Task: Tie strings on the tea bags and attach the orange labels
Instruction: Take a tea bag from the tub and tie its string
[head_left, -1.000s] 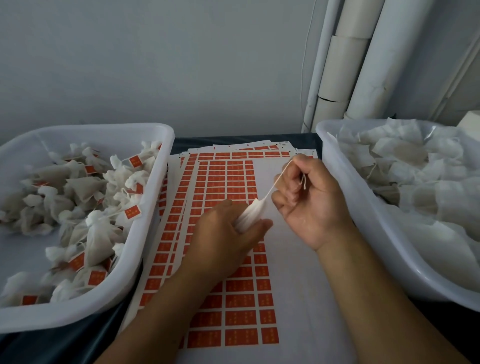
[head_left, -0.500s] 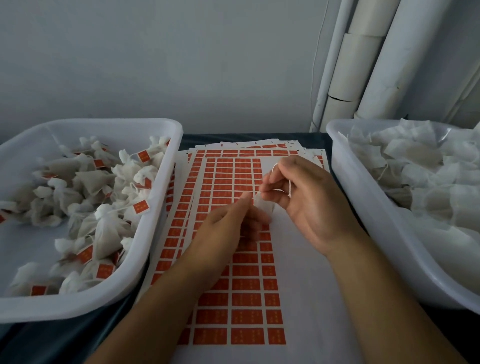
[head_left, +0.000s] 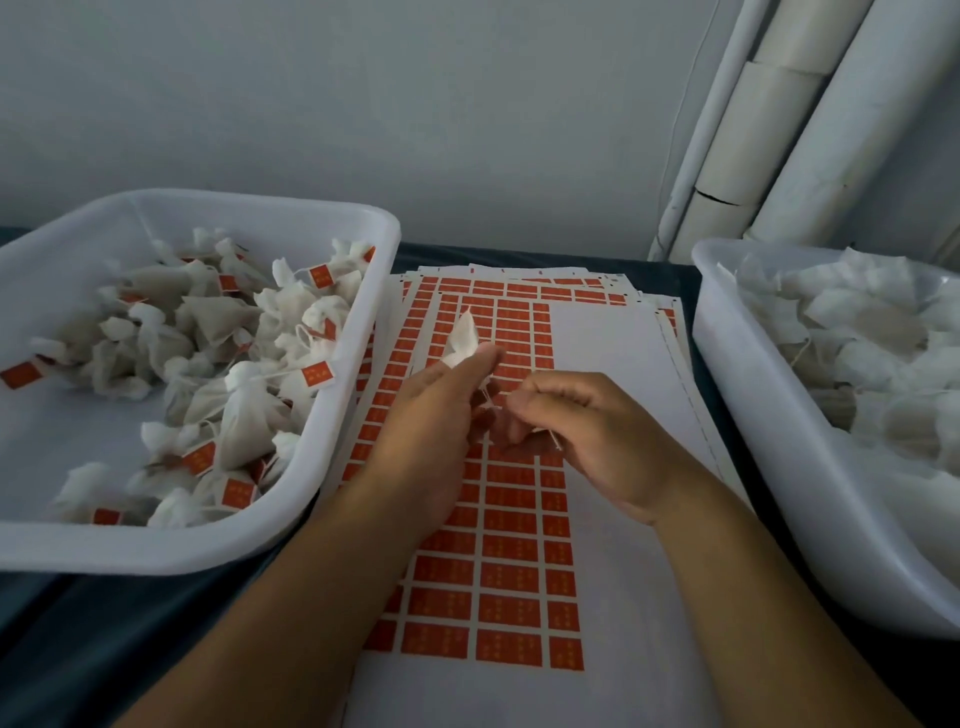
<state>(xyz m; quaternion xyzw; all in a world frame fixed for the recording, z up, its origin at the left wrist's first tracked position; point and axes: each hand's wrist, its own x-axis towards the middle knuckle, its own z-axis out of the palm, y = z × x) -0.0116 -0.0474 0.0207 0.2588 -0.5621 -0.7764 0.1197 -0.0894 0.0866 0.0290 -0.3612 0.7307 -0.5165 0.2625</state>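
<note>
The left hand (head_left: 434, 415) is raised over the sheets of orange labels (head_left: 511, 525) and pinches a white tea bag (head_left: 462, 340) between thumb and fingertips; the gathered top of the bag projects upward and away from the hand, above the label sheets. The right hand (head_left: 587, 431) sits just beside the left, fingers curled, pinching a thin white string (head_left: 553, 440) whose short end shows below the knuckles; a further strand appears between the two hands near the left fingertips, though its run to the bag is partly hidden. The label sheets lie stacked and fanned on the dark surface (head_left: 104, 634), the top sheet with rows of labels on its left part and bare white backing on its right. To the left stands a white tub (head_left: 332, 499) holding tied tea bags with orange labels attached. To the right stands a second white tub (head_left: 769, 415) holding a heap of white bags. White pipes (head_left: 779, 145) run up the wall behind the right tub.
</note>
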